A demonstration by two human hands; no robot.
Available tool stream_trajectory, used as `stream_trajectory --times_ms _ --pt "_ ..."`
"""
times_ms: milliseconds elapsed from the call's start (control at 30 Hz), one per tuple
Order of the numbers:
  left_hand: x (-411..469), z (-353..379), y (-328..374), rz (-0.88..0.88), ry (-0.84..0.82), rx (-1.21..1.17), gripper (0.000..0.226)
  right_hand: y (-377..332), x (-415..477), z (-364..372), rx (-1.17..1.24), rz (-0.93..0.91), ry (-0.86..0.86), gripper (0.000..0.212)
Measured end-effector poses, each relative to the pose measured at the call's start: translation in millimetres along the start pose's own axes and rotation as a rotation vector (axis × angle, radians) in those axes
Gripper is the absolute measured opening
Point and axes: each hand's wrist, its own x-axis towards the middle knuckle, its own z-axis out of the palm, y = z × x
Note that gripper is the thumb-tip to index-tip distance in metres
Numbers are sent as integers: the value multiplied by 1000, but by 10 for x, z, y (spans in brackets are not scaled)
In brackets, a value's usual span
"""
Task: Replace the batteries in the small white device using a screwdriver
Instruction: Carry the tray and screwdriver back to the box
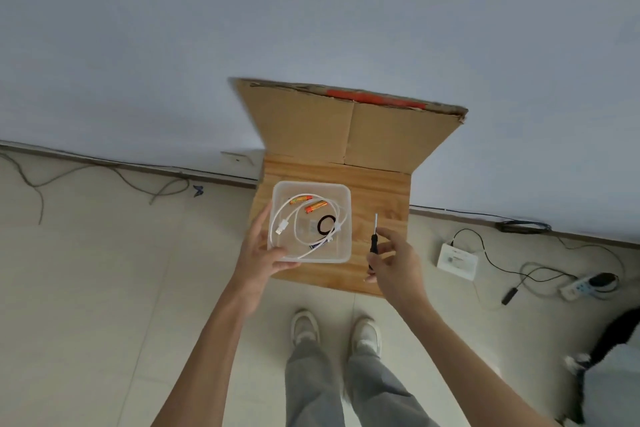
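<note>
view from a head-worn camera, looking down at a tiled floor where it meets a pale wall. at far left a loose grey cable (41,180) trails along the floor by the skirting. towards the middle, the person's left hand (258,253) grasps a clear plastic container (311,185) at its near left corner, fingers up its left wall and thumb curled over the near rim. whether the container rests on the wooden surface (381,198) or is lifted just above it cannot be told.

inside the container lies a looped white usb cable (287,222). two orange batteries (300,199) lie side by side at the far end, and a black ring (326,224) sits to the right of the middle. a small pale square item under the cable is too faint to identify. behind the surface, brown cardboard flaps (346,128) stand against the wall.

just right of the container, the right hand (394,260) pinches the black handle of a screwdriver (374,243) between thumb and fingertips. its thin metal shaft points away from the person, over the wood.

below the hands are two pale shoes (304,326) and grey trouser legs. further right, on the floor, a flat white box (457,260) lies with a black lead attached. whether it is the device cannot be told. beyond it is a white power strip (585,284). at the lower right edge is a black and white furry animal (606,350), partly cut off.
</note>
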Motion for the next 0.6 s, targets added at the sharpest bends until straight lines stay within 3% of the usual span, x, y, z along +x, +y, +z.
stream_trajectory --times_ms 333,600 --pt "873 -214 -684 -26 -22 5 98 855 754 715 -319 -25 126 47" --pt "1121 -249 -913 -22 -65 47 97 1133 981 889 -403 -62 167 45"
